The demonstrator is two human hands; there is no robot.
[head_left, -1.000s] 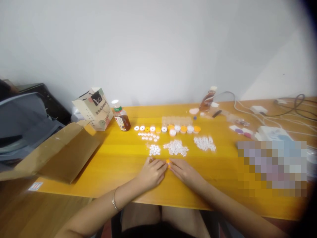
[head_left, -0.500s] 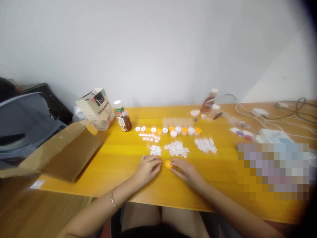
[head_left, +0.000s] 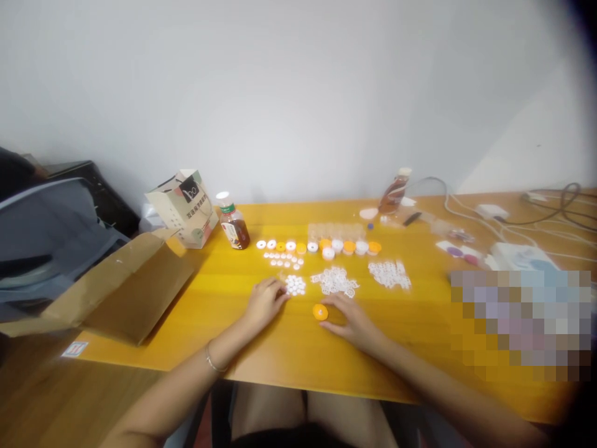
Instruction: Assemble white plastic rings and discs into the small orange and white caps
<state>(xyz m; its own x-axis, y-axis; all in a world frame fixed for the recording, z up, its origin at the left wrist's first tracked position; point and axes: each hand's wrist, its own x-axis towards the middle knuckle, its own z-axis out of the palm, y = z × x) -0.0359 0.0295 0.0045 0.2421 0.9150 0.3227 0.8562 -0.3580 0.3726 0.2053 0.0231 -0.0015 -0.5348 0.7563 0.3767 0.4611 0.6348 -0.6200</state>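
An orange round cap (head_left: 320, 312) lies on the table with a small pale spot at its centre. My right hand (head_left: 352, 322) is beside it, thumb and forefinger spread apart around its right side. My left hand (head_left: 265, 303) reaches to the left edge of a cluster of small white discs (head_left: 295, 285). Its fingers are bent and slightly apart, with nothing visible between them. Beyond my right hand lies a heap of flat white ring-like pieces (head_left: 334, 281). Another patch of similar white pieces (head_left: 389, 274) is to its right.
A row of white and orange caps (head_left: 349, 247) runs behind the heaps, with smaller white discs (head_left: 283, 259) in front. Behind stands a clear tray (head_left: 336, 232). A bottle (head_left: 234, 229), paper bag (head_left: 186, 208) and cardboard box (head_left: 135, 292) are left; another bottle (head_left: 394, 194) and cables (head_left: 466, 214) right.
My left hand has moved left and away from the orange cap, to the small white discs. The fingers of my right hand have spread, and the cap shows more fully.
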